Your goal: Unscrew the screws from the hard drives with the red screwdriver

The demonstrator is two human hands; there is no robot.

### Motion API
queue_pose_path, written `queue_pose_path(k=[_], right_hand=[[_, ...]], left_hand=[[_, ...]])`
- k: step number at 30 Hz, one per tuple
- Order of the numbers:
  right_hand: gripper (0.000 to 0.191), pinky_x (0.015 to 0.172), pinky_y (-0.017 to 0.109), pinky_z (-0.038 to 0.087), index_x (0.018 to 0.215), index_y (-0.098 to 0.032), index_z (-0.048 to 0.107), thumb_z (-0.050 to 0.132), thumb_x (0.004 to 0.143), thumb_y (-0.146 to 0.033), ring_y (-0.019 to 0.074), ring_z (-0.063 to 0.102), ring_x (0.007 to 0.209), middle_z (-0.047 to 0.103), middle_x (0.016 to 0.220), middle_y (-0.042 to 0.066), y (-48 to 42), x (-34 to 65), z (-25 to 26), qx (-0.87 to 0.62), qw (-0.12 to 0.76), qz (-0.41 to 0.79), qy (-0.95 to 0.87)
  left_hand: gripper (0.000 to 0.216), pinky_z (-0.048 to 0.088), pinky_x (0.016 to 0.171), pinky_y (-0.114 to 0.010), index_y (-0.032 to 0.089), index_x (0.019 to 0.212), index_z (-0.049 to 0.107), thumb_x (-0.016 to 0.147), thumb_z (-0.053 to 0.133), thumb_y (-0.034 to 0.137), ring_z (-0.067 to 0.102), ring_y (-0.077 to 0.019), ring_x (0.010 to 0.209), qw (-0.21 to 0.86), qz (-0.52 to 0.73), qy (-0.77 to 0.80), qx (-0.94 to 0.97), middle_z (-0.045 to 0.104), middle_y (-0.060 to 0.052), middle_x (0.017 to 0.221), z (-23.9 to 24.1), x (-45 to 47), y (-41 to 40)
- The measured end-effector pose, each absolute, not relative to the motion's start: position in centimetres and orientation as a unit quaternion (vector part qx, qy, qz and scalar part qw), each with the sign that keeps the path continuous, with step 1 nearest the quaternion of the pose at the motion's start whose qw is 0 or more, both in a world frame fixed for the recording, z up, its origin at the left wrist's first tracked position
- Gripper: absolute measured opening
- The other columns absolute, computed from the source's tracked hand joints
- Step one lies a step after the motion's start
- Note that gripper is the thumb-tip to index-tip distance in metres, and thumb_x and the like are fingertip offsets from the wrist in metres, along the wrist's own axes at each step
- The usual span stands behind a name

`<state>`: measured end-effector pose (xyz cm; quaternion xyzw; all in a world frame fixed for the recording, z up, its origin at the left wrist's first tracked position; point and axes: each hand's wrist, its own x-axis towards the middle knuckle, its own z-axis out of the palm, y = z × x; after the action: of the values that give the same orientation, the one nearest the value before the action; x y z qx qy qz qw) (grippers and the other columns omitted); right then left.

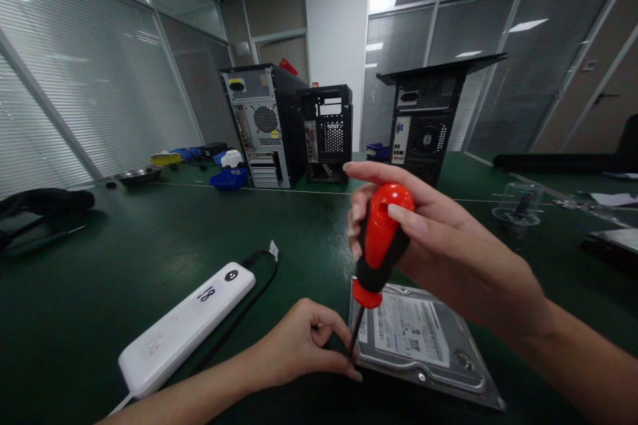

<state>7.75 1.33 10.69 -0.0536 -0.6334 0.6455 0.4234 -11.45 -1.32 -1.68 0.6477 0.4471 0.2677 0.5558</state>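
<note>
A silver hard drive (423, 345) with a white label lies flat on the green table (149, 252), near its front edge. My right hand (448, 246) is wrapped round the red and black handle of a screwdriver (379, 246), held upright with its tip at the drive's near left corner. My left hand (304, 342) is curled beside that corner, its fingertips pinched at the screwdriver's shaft and the drive's edge.
A white power bank (184, 325) with a black cable lies to the left. Three computer cases (264, 126) (326, 133) (423, 119) stand at the back, with blue bins (229, 178) and a metal bowl (137, 174) nearby. Flat parts lie at right (613, 239).
</note>
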Motion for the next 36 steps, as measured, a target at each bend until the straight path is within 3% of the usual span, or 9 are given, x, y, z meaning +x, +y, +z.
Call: queue_pose_path(k=[8,14,19,25,30,36], right_hand=[[0.031,0.082,0.024,0.052,0.122,-0.034,0.057,0.054,0.091,-0.029,0.0116,0.058,0.088,0.058,0.101,0.0,1.4,7.5,9.9,-0.058,0.443,0.587,-0.675],[0.023,0.075,0.018,0.051,0.103,-0.03,0.061,0.067,0.083,-0.022,0.0084,0.057,0.085,0.056,0.096,-0.003,1.4,7.2,10.1,-0.053,0.458,0.555,-0.693],[0.017,0.074,0.017,0.05,0.095,-0.026,0.054,0.067,0.084,-0.02,0.0064,0.055,0.08,0.057,0.088,-0.005,1.3,7.2,10.3,-0.046,0.457,0.569,-0.683],[0.015,0.075,0.022,0.05,0.103,-0.029,0.055,0.059,0.089,-0.028,0.009,0.054,0.081,0.052,0.091,-0.003,1.2,7.6,10.2,-0.062,0.444,0.585,-0.676],[0.034,0.085,0.024,0.05,0.124,-0.031,0.052,0.053,0.091,-0.022,0.0114,0.056,0.093,0.051,0.106,-0.002,1.3,8.2,10.4,-0.058,0.408,0.611,-0.676],[0.037,0.087,0.02,0.05,0.127,-0.032,0.05,0.054,0.092,-0.02,0.0091,0.056,0.095,0.053,0.108,-0.003,1.9,8.3,10.2,-0.046,0.425,0.56,-0.709]], left_hand=[[0.035,0.006,0.046,-0.026,0.012,0.077,0.074,0.059,0.086,0.039,0.014,-0.0063,0.046,0.556,0.255,0.461,0.643,0.025,0.01,0.045,-1.8,-11.5,-1.5],[0.033,0.007,0.047,-0.026,0.012,0.078,0.074,0.063,0.084,0.039,0.016,-0.0061,0.046,0.555,0.262,0.439,0.657,0.025,0.01,0.045,-2.1,-11.6,-1.4],[0.03,0.006,0.046,-0.027,0.013,0.078,0.074,0.062,0.085,0.037,0.015,-0.0064,0.046,0.545,0.256,0.456,0.656,0.025,0.011,0.044,-1.9,-11.6,-1.5],[0.031,0.008,0.047,-0.026,0.012,0.078,0.074,0.062,0.085,0.035,0.016,-0.0067,0.047,0.569,0.258,0.45,0.639,0.027,0.01,0.046,-1.9,-11.5,-1.4],[0.037,0.01,0.048,-0.024,0.011,0.078,0.073,0.06,0.084,0.041,0.017,-0.0069,0.05,0.564,0.242,0.461,0.641,0.028,0.01,0.047,-2.0,-11.5,-1.3],[0.039,0.012,0.049,-0.024,0.011,0.079,0.073,0.06,0.084,0.044,0.017,-0.0069,0.05,0.562,0.242,0.458,0.644,0.027,0.01,0.048,-2.0,-11.6,-1.4]])
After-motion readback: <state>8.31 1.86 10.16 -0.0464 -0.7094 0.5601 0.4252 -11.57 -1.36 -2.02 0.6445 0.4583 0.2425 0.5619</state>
